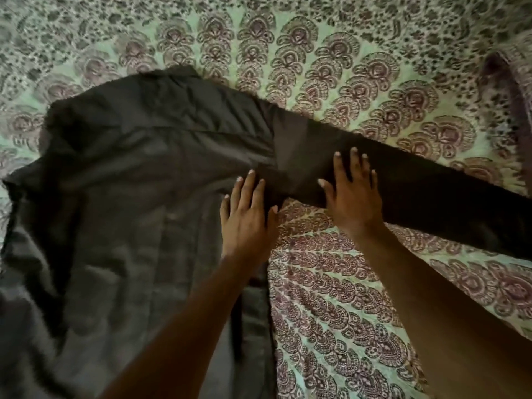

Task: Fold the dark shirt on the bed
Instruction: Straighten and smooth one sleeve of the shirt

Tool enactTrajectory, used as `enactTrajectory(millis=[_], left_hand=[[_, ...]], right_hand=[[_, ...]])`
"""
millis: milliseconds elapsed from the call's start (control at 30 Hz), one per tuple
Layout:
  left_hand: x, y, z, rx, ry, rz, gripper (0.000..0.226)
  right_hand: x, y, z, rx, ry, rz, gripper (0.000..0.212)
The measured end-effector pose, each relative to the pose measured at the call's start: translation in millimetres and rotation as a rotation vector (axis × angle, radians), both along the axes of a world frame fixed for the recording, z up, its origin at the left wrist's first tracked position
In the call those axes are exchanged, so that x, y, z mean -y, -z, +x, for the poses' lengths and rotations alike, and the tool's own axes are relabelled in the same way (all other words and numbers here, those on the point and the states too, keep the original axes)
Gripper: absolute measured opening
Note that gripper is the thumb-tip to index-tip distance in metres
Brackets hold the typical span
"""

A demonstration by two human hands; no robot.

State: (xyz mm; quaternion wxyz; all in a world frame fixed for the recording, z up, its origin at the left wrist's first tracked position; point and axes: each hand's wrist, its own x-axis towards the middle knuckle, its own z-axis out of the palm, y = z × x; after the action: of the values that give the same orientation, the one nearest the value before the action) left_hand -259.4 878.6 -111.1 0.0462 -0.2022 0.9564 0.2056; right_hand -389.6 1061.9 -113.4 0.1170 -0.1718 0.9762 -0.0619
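Both hands flat on the dark shirt, nothing gripped.

We press our left hand (247,217) and right hand (352,191), fingers straight and spread, onto the dark shirt (121,182) at the armpit. Its body lies left of the hands; its sleeve (431,180) extends right under the right palm, across the patterned bedspread (331,283).

Bare bedspread (331,298) lies open below the outstretched sleeve (431,191).
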Motion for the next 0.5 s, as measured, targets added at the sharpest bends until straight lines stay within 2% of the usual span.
enactTrajectory(millis=[167, 267, 333, 500], left_hand=[[27, 4, 33, -0.007, -0.025, -0.09, 0.06], [47, 8, 43, -0.028, -0.07, -0.025, 0.063], [56, 10, 49, -0.021, -0.009, 0.017, 0.063], [59, 10, 68, 0.012, 0.12, 0.021, 0.065]], right_hand=[[55, 1, 11, -0.082, -0.293, -0.067, 0.062], [89, 6, 9, -0.079, -0.425, -0.09, 0.062], [95, 10, 6, -0.061, -0.418, -0.064, 0.063], [77, 10, 25, -0.018, -0.178, -0.057, 0.065]])
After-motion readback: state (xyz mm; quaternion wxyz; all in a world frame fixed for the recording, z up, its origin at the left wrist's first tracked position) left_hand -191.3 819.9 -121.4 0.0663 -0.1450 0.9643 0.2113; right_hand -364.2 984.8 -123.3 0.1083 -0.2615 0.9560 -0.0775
